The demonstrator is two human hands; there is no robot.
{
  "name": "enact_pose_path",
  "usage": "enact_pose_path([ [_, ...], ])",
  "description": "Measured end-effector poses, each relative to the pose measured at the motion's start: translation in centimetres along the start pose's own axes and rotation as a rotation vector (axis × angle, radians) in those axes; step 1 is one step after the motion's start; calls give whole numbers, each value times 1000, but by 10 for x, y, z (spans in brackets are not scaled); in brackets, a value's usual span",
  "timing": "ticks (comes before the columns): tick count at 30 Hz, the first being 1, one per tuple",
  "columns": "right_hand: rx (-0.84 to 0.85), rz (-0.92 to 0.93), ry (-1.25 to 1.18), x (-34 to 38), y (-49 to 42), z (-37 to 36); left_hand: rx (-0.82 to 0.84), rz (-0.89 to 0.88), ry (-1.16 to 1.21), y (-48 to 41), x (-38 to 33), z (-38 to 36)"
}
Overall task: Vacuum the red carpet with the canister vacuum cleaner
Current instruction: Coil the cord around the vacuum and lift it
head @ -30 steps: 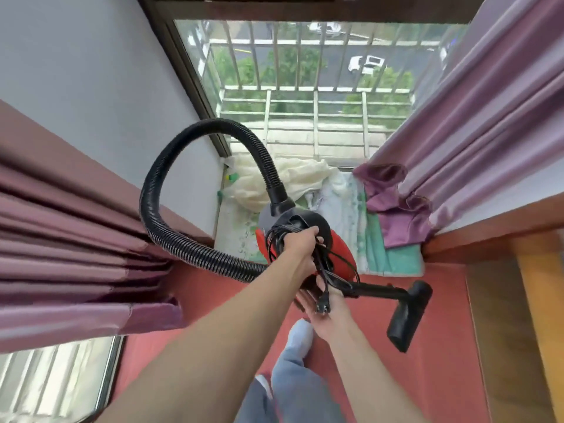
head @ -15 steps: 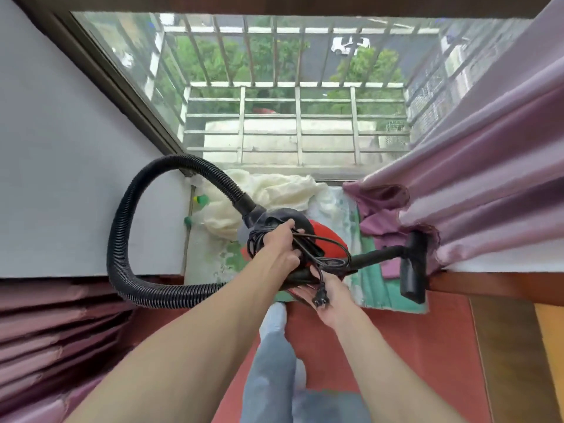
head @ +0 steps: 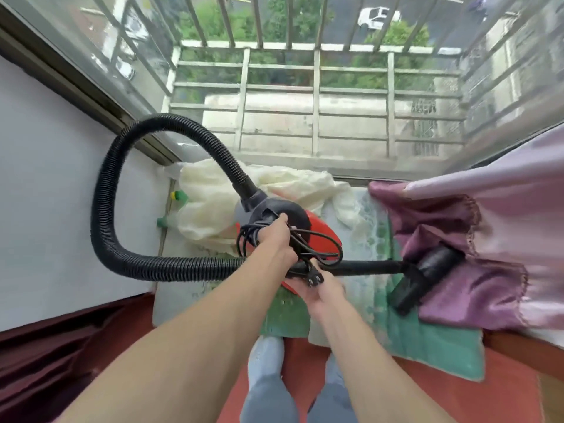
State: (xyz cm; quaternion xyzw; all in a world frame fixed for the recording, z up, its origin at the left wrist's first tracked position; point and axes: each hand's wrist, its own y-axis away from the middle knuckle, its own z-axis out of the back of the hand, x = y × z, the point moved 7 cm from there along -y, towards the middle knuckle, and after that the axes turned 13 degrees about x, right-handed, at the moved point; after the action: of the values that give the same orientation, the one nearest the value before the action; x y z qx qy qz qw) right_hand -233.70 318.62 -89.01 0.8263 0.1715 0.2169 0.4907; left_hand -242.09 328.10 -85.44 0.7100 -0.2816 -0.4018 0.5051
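Both arms reach forward and down from the bottom of the frame, forearms bare and nearly parallel. The left hand (head: 276, 239) is on top, knuckles up, fingers curled tight round the carrying handle of the red and black canister vacuum cleaner (head: 319, 232), and a bundle of looped black power cord (head: 244, 239) is caught in the same grip. The right hand (head: 317, 290) comes in underneath, palm turned up and flat against the underside of the red body. The black two-pin plug (head: 316, 277) lies across that palm, and the fingertips are hidden beneath the canister.

The vacuum hangs in the air between the two hands, over the green and white patterned mat (head: 427, 334) by the window. Its black ribbed hose (head: 103, 193) swings out in a wide loop to the left against the white wall (head: 45, 178) and curls back under the left wrist. From there the straight black wand (head: 366, 267) runs right to the black floor nozzle (head: 427, 276), which sits against the folds of the shiny purple curtain (head: 503, 239).

The red carpet (head: 457, 398) lies along the bottom, under the person's legs in pale blue-grey trousers (head: 265, 392). A crumpled cream cloth (head: 213, 193) lies behind the canister, with metal window bars (head: 316, 102) beyond it.
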Motion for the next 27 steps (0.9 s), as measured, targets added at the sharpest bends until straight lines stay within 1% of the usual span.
enact_pose_path([
  [2,-25,15,6,0,-24,3,-14,-37,-4,-16,-4,-5],
  [4,-11,33,6,7,-39,-7,13,-71,8,-25,-13,-22],
  [9,1,12,10,19,-57,-32,40,-140,-85,-47,-24,-37],
  [13,9,-27,11,22,-65,-37,-17,-235,-153,-66,-34,-31],
  [16,97,-41,92,27,-63,-35,-77,-279,-204,-74,-40,-27],
  [18,163,-87,148,26,-62,-32,-76,-271,-197,-72,-45,-23],
  [19,169,-110,167,24,-59,-29,-74,-252,-181,-71,-45,-22],
  [22,130,-161,208,14,-52,-14,-81,-188,-126,-53,-39,-16],
  [24,75,-182,142,2,-46,1,-38,-150,-45,-39,-29,-18],
  [27,27,-185,24,-12,-29,13,-50,-106,-49,-20,-15,-10],
])
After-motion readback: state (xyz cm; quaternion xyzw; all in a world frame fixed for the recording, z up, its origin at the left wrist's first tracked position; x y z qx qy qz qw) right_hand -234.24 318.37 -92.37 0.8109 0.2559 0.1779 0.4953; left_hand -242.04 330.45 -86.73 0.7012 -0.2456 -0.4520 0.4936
